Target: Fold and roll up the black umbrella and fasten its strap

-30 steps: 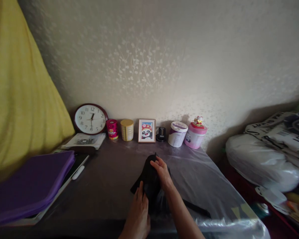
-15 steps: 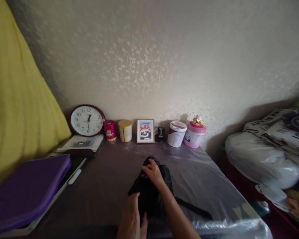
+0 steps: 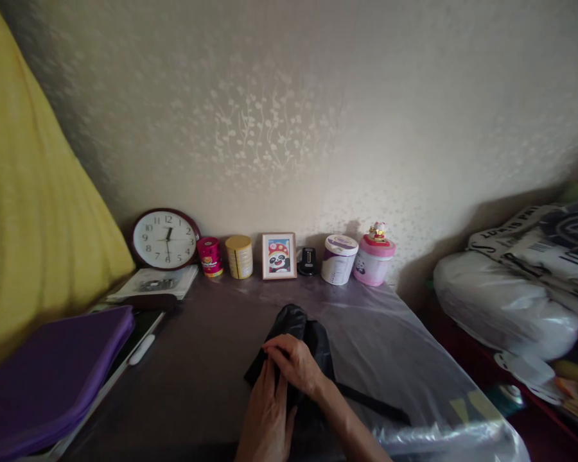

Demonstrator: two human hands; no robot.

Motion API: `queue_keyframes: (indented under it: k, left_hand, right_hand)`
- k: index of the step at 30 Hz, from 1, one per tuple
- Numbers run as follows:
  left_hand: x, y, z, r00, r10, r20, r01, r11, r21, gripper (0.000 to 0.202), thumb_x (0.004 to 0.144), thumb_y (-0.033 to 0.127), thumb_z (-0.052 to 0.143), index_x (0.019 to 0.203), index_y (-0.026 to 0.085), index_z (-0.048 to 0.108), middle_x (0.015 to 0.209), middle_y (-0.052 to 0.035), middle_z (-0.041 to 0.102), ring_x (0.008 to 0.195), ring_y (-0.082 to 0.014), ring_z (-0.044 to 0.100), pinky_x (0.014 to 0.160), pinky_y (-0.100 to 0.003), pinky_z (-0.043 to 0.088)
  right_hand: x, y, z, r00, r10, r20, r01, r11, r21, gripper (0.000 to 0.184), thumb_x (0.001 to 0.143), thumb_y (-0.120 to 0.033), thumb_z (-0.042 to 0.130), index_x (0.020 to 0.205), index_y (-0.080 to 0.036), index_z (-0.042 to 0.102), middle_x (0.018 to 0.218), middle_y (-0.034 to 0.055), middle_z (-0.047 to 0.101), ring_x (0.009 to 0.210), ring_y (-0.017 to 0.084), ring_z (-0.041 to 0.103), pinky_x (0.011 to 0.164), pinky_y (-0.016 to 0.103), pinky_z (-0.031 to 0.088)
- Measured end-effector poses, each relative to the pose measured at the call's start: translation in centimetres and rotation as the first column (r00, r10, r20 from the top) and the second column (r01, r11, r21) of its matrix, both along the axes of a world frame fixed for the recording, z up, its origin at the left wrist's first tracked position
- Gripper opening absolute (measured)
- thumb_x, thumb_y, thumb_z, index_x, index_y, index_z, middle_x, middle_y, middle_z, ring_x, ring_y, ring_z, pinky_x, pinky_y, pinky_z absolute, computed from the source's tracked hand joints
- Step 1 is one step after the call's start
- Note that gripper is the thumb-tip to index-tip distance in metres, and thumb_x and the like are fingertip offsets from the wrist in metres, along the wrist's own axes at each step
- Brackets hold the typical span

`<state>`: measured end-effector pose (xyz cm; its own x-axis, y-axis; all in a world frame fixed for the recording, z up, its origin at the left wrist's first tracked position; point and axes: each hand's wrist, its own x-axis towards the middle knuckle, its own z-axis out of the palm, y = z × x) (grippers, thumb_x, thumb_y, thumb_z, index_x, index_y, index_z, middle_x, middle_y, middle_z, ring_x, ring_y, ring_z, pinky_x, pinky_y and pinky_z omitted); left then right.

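Observation:
On the table in front of me lies a black fabric bag (image 3: 289, 319), soft and partly folded, its dark strap (image 3: 376, 404) trailing to the right. My left hand (image 3: 268, 407) rests on the bag's near left part, fingers stretched forward and the thumb apart from them. Just ahead of those fingertips, my right hand (image 3: 296, 364) is closed, thumb and fingers pinching at the black fabric. The exact bit between the right fingertips is hidden. The hands touch or nearly touch each other and cover much of the bag's middle.
Along the wall stand a clock (image 3: 165, 239), a pink tin (image 3: 209, 256), a yellow-lidded can (image 3: 239, 256), a framed panda picture (image 3: 279, 256), a small black device (image 3: 307, 262) and two tubs (image 3: 340, 260). Purple folded fabric (image 3: 52, 372) lies left; plastic-wrapped bundles (image 3: 501, 301) sit right.
My right hand has drawn back from the bag's far end towards me. The left hand has moved slightly forward and right, so both now meet over the middle.

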<state>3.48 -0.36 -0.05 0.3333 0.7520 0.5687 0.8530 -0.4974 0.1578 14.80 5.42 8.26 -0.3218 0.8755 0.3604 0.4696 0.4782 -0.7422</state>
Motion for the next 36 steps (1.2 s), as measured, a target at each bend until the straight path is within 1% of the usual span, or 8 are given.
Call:
queue_keyframes:
  k: [6, 16, 20, 25, 28, 31, 33, 36]
  left_hand:
    - [0.3, -0.2, 0.4, 0.999, 0.031, -0.029, -0.029, 0.998, 0.054, 0.078, 0.074, 0.010, 0.039, 0.141, 0.010, -0.003, 0.134, -0.0209, 0.038, 0.121, -0.0291, 0.043, 0.092, -0.042, 0.046]
    - [0.0, -0.3, 0.4, 0.995, 0.049, -0.082, -0.066, 0.973, -0.222, 0.076, 0.079, 0.019, 0.039, 0.141, 0.015, -0.004, 0.146, -0.0175, 0.025, 0.131, -0.0279, 0.031, 0.099, -0.044, 0.038]
    - [-0.6, -0.3, 1.2, 0.998, -0.024, -0.063, -0.004, 0.908, -0.418, 0.077, 0.074, 0.015, 0.041, 0.141, 0.012, 0.005, 0.149, -0.0156, 0.011, 0.136, -0.0267, 0.018, 0.105, -0.041, 0.032]
    - [-0.2, -0.4, 3.6, 0.996, 0.000, -0.090, -0.056, 0.790, -0.610, 0.084, 0.062, 0.001, 0.039, 0.140, 0.005, 0.008, 0.149, -0.0173, 0.008, 0.137, -0.0234, 0.012, 0.109, -0.037, 0.024]
    - [0.1, -0.5, 4.5, 0.995, 0.015, -0.101, -0.079, 0.743, -0.665, 0.082, 0.063, -0.002, 0.035, 0.139, 0.002, 0.007, 0.148, -0.0194, 0.011, 0.136, -0.0227, 0.016, 0.109, -0.036, 0.024]
    - [0.1, -0.6, 4.3, 0.996, 0.015, -0.083, -0.067, 0.747, -0.661, 0.083, 0.062, -0.002, 0.035, 0.139, 0.001, 0.005, 0.148, -0.0202, 0.013, 0.136, -0.0231, 0.017, 0.109, -0.036, 0.024]
    - [-0.1, -0.7, 3.8, 0.997, 0.020, -0.078, -0.066, 0.760, -0.646, 0.085, 0.061, -0.002, 0.036, 0.140, 0.002, 0.004, 0.148, -0.0194, 0.012, 0.136, -0.0229, 0.016, 0.109, -0.036, 0.023]
    - [-0.2, -0.8, 3.2, 0.997, 0.019, -0.073, -0.061, 0.775, -0.630, 0.086, 0.061, -0.001, 0.037, 0.140, 0.004, 0.004, 0.148, -0.0188, 0.014, 0.136, -0.0227, 0.016, 0.109, -0.036, 0.023]
  right_hand:
    - [1.5, -1.5, -1.4, 0.989, -0.018, 0.147, -0.021, 0.964, 0.264, 0.026, 0.091, -0.020, 0.039, 0.101, -0.020, 0.063, 0.106, 0.0044, 0.066, 0.112, 0.017, 0.051, 0.101, 0.036, 0.035]
    - [3.2, 6.2, -3.6, 0.940, -0.189, 0.284, 0.094, 0.944, 0.317, 0.027, 0.092, -0.024, 0.040, 0.105, -0.022, 0.063, 0.114, 0.0053, 0.063, 0.120, 0.019, 0.046, 0.104, 0.044, 0.028]
    - [3.9, 9.1, -4.2, 0.931, -0.197, 0.308, 0.106, 0.952, 0.287, 0.030, 0.093, -0.024, 0.036, 0.106, -0.022, 0.063, 0.116, 0.0049, 0.062, 0.117, 0.018, 0.048, 0.099, 0.038, 0.035]
    - [4.6, 11.2, -4.5, 0.888, -0.270, 0.373, 0.182, 0.950, 0.254, 0.030, 0.093, -0.022, 0.034, 0.100, -0.022, 0.063, 0.101, 0.0033, 0.068, 0.098, 0.014, 0.059, 0.088, 0.028, 0.042]
    - [4.9, 10.6, -3.5, 0.838, -0.398, 0.374, 0.311, 0.910, 0.273, 0.031, 0.093, -0.021, 0.033, 0.094, -0.018, 0.064, 0.096, 0.0090, 0.067, 0.095, 0.019, 0.059, 0.087, 0.034, 0.042]
    - [4.5, 7.6, -2.2, 0.827, -0.507, 0.243, 0.410, 0.840, 0.356, 0.029, 0.093, -0.023, 0.034, 0.104, -0.016, 0.060, 0.110, 0.0126, 0.062, 0.107, 0.022, 0.053, 0.094, 0.040, 0.038]
    - [3.7, 4.9, -1.8, 0.908, -0.382, 0.169, 0.290, 0.868, 0.404, 0.027, 0.093, -0.025, 0.036, 0.105, -0.018, 0.059, 0.108, 0.0088, 0.063, 0.108, 0.019, 0.053, 0.098, 0.038, 0.035]
    - [2.3, 1.9, -2.2, 0.962, -0.109, 0.250, 0.011, 0.931, 0.365, 0.027, 0.093, -0.025, 0.038, 0.103, -0.021, 0.062, 0.103, 0.0043, 0.066, 0.111, 0.017, 0.052, 0.100, 0.036, 0.035]
